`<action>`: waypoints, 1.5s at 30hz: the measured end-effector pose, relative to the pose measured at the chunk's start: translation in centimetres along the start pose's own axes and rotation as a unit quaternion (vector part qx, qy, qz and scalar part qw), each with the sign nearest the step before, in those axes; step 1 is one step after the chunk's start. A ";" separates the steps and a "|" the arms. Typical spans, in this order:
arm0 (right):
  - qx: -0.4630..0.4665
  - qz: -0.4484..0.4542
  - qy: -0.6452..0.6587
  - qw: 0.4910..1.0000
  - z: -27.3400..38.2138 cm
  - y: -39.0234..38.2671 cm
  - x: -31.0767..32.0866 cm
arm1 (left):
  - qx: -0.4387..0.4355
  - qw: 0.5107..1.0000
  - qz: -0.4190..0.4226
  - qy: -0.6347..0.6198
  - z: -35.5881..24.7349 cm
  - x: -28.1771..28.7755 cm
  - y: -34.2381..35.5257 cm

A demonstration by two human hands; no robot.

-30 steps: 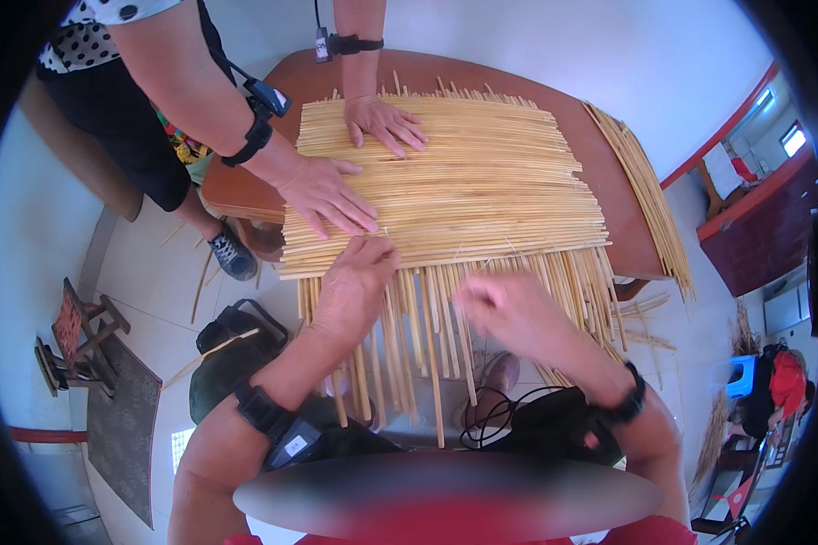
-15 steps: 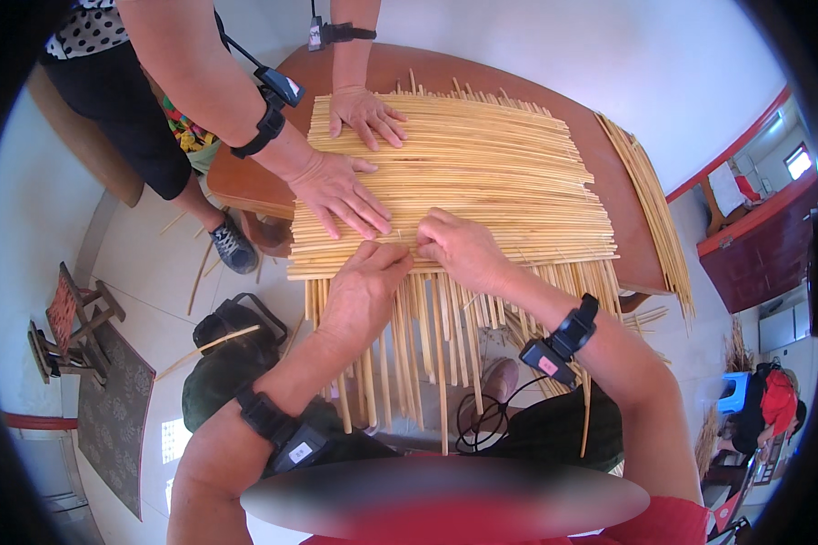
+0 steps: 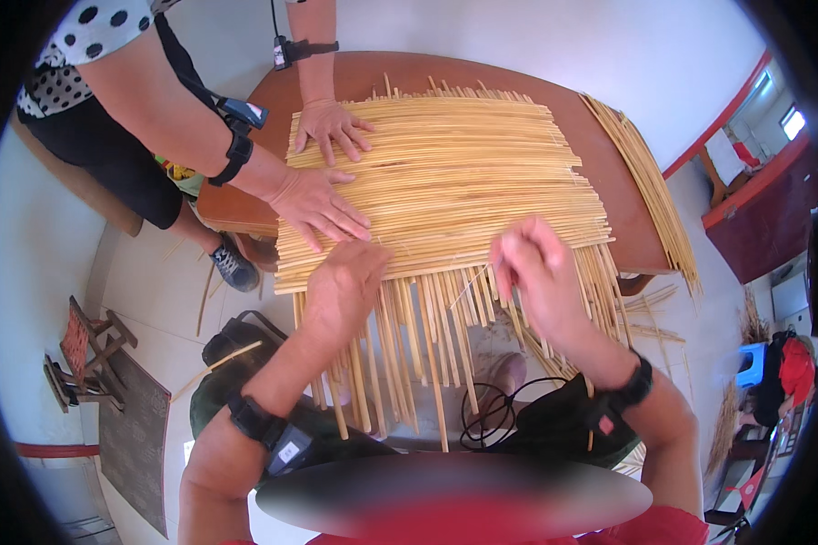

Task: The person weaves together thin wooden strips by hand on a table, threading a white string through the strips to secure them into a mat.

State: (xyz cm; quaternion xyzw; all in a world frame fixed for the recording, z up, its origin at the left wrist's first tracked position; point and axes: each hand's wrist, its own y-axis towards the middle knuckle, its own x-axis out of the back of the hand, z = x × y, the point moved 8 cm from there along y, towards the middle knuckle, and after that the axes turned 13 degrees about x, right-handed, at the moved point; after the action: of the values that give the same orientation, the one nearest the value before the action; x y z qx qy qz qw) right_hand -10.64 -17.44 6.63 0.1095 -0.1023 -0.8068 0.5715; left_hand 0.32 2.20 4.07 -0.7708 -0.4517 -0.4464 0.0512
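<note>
A mat of straight yellow stalks (image 3: 445,195) lies across the table, its stalks running side to side, with another layer of stalks (image 3: 400,354) hanging below its near edge. My left hand (image 3: 341,286) is closed at that near edge, fingertips pressed onto the stalks. To the right, my right hand (image 3: 541,277) is lifted off the mat, slightly blurred, fingers pinched together. A thin pale thread (image 3: 466,289) slants from its fingertips down toward the near edge. Another person's two hands, one nearer (image 3: 323,204) and one farther (image 3: 332,130), lie flat on the mat's left part.
The brown table (image 3: 623,195) carries a bundle of loose stalks (image 3: 650,182) along its right side. The other person stands at the left. A small wooden chair (image 3: 86,354) is on the floor at left. A black cable (image 3: 491,413) loops near my legs.
My right hand has moved away from my left hand, rightward and up off the mat, with the thread trailing. My left hand stays at the near edge. The other person's hands still press the mat.
</note>
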 end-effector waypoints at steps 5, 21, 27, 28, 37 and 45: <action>-0.091 0.108 -0.034 0.989 1.3 -9.8 -2.4 | -0.060 0.991 0.080 0.086 -1.2 -1.7 3.8; 0.115 0.276 -0.100 0.949 2.0 -14.2 -3.7 | 0.101 0.982 0.161 -0.007 0.8 -4.9 4.9; 0.090 0.275 -0.113 0.950 1.4 -14.4 -2.3 | 0.170 0.965 0.182 -0.086 2.3 -5.6 5.3; 0.095 0.281 -0.116 0.948 1.5 -14.4 -2.4 | 0.170 0.970 0.169 -0.043 2.1 -5.5 5.4; 0.074 0.302 -0.166 0.936 2.5 -16.2 -3.1 | -0.003 0.994 0.043 0.096 -1.5 1.2 2.9; -0.063 0.271 -0.054 0.959 5.3 -21.9 -3.3 | 0.300 0.893 -0.274 -0.196 10.7 20.5 -13.8</action>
State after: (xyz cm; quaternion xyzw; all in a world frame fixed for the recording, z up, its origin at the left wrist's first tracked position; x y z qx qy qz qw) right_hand -30.87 -6.99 5.52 -0.0020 -0.1079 -0.6311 0.7682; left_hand 0.87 28.82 8.27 -0.6364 -0.7581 -0.1260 0.0657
